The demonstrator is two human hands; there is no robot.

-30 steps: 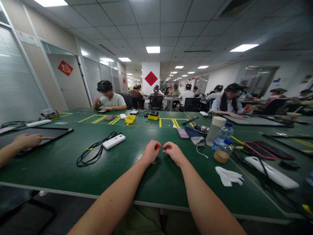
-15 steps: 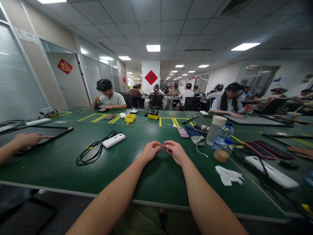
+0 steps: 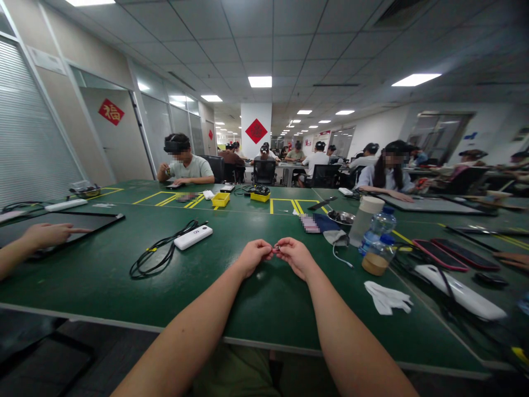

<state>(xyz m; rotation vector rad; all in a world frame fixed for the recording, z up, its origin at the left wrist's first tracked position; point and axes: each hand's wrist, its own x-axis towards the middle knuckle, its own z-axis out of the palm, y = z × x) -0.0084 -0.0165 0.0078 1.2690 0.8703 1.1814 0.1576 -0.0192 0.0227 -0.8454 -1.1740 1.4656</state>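
My left hand [image 3: 253, 256] and my right hand [image 3: 294, 256] rest close together on the green table [image 3: 103, 275], fingers curled, fingertips meeting. Between them they pinch a tiny part [image 3: 276, 249] with a reddish bit, too small to name. Both forearms reach in from the bottom edge. A white power bank [image 3: 193, 237] with a coiled black cable [image 3: 155, 256] lies to the left of my hands.
Right of my hands stand a white cup [image 3: 363, 219], water bottles [image 3: 378, 231], a white glove [image 3: 386, 298], phones [image 3: 438, 255] and a white device [image 3: 458, 289]. Another person's hand [image 3: 43, 236] touches a tablet [image 3: 61, 223] at left. Yellow boxes [image 3: 220, 199] sit farther back; several people work at other tables.
My hands have closed the small gap between them; the fingertips now meet on the tiny part. The view has shifted very slightly.
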